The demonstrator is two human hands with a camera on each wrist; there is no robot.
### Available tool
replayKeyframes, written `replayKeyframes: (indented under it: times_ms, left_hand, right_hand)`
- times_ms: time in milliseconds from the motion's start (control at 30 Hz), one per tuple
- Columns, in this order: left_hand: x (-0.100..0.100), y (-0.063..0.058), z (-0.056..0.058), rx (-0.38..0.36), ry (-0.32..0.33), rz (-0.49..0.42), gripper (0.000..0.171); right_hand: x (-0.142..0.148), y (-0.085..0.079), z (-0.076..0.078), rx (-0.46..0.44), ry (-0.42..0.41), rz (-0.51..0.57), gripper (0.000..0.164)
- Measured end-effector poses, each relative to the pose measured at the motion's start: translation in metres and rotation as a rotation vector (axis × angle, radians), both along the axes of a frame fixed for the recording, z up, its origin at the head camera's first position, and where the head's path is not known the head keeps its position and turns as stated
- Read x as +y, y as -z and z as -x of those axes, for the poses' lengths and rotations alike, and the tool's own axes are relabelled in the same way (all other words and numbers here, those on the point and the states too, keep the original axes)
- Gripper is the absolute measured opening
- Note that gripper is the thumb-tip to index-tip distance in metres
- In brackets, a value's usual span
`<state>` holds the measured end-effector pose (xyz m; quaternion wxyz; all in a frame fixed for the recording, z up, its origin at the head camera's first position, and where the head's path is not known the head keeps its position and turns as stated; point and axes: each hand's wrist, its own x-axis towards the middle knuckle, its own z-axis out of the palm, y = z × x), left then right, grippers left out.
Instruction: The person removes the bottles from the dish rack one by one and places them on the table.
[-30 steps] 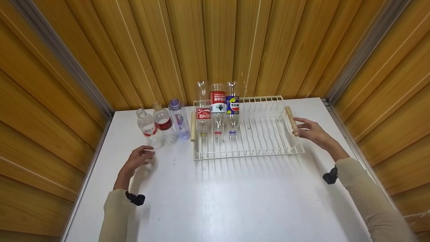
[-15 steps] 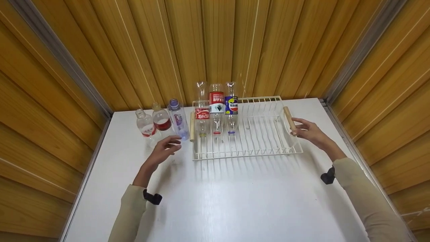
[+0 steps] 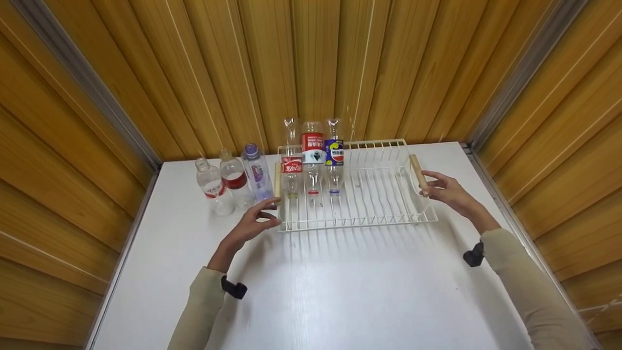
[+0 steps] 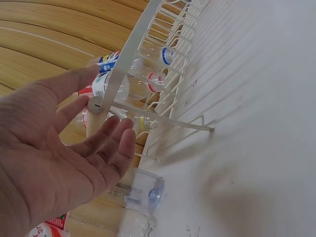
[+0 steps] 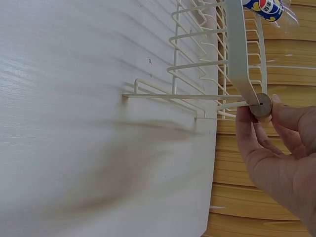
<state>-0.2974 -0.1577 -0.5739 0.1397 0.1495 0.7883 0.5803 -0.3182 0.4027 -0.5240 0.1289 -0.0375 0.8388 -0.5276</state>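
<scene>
A white wire dish rack (image 3: pixel 359 224) with two wooden handles holds three upside-down plastic bottles: one with a pinkish-red label (image 3: pixel 292 165), one with a red-and-white label (image 3: pixel 313 142), one with a blue label (image 3: pixel 334 152). My right hand (image 3: pixel 449 193) pinches the right wooden handle (image 3: pixel 419 174) between thumb and fingers, clearest in the right wrist view. My left hand (image 3: pixel 253 221) is at the front end of the left wooden handle (image 3: pixel 277 181). Its fingers are parted and loosely bent around the handle's end in the left wrist view (image 4: pixel 94 123), not closed on it.
Left of the rack stand three upright empty bottles: a clear one with a red-and-white label (image 3: pixel 214 187), one with a dark red label (image 3: pixel 236 180) and a bluish one (image 3: pixel 257 170). Yellow wood-look panels (image 3: pixel 311 58) enclose the white table (image 3: pixel 316 291) at the back and sides.
My left hand has moved right, from beside the standing bottles to the rack's left handle. My right hand stays at the right handle, and the bottles and rack keep their places.
</scene>
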Motion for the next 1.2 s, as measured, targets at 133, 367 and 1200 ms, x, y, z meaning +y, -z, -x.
replayKeyframes:
  times_ms: [133,367,1200]
  left_hand:
    - [0.004,0.002,-0.001,-0.028,-0.015,-0.01,0.071]
    - [0.008,0.007,-0.003,-0.021,0.011,-0.05,0.079]
    - [0.009,0.015,-0.003,-0.014,0.039,-0.091,0.082]
  right_hand:
    - [0.0,-0.001,-0.001,0.008,-0.014,0.021,0.072]
    - [0.001,0.0,0.001,0.0,-0.013,0.002,0.069]
    - [-0.054,-0.044,0.045,0.163,-0.047,-0.112,0.051]
